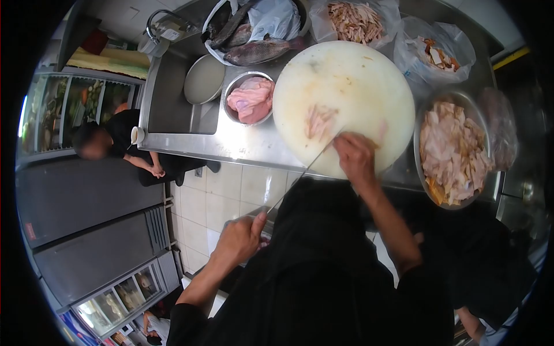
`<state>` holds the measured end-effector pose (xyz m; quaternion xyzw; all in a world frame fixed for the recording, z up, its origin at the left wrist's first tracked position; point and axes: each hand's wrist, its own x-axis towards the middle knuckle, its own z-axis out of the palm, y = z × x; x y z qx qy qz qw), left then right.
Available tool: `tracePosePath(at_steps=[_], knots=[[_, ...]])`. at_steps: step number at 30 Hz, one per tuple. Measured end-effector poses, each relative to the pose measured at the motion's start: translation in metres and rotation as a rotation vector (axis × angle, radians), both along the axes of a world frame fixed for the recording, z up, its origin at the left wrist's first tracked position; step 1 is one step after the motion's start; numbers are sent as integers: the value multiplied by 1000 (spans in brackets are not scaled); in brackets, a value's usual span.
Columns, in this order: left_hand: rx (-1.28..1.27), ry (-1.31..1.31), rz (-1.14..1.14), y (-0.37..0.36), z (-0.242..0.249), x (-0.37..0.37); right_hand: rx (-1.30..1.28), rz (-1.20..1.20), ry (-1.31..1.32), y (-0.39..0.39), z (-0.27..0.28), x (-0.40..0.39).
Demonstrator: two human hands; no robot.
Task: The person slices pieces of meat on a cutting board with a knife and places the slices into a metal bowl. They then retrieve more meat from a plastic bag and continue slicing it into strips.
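A long, thin, dark strip or rod [303, 173] stretches on a slant between my two hands; its exact kind cannot be made out. My left hand [239, 237], low and in front of the counter, is closed around its lower end with the thumb on top. Over the near edge of the round white cutting board [346, 75], my right hand [356, 157] is closed at its upper end. Thin pale meat strips [320, 121] lie on the board just beyond my right hand. To the right, an oval metal tray [423, 176] holds a heap of sliced meat [453, 147].
A bowl of pink meat [251, 101], a tub with whole fish [257, 53] and a pot of cloudy liquid [205, 79] stand left. Bags of cut strips [355, 23] and pieces [438, 57] lie behind. A seated person [124, 135] is left; another person's arm [470, 324] shows lower right.
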<state>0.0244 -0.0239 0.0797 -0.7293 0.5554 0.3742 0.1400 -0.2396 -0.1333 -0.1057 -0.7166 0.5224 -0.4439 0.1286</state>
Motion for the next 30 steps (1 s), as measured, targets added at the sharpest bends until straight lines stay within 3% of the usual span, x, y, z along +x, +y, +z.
tracePosePath(at_steps=[5, 10, 16, 19, 23, 25, 30], knots=[[-42, -87, -39, 7, -1, -1, 13, 6, 16, -1, 1, -1], [-172, -88, -135, 11, -56, 3, 11, -26, -29, -4, -1, 4], [-438, -63, -450, 12, -49, 6, 91, 21, -8, -13, 2, -4], [-168, 12, -178, -9, -57, -5, 41, 28, -14, -13, -3, -6], [-303, 51, -214, -25, -84, -11, 43, 2, -20, -16, -11, -6], [-208, 35, -51, -34, -64, -16, 90, 5, -59, -16, -11, -11], [-199, 103, 7, -18, -41, -13, 237, -83, -159, -16, 16, -37]])
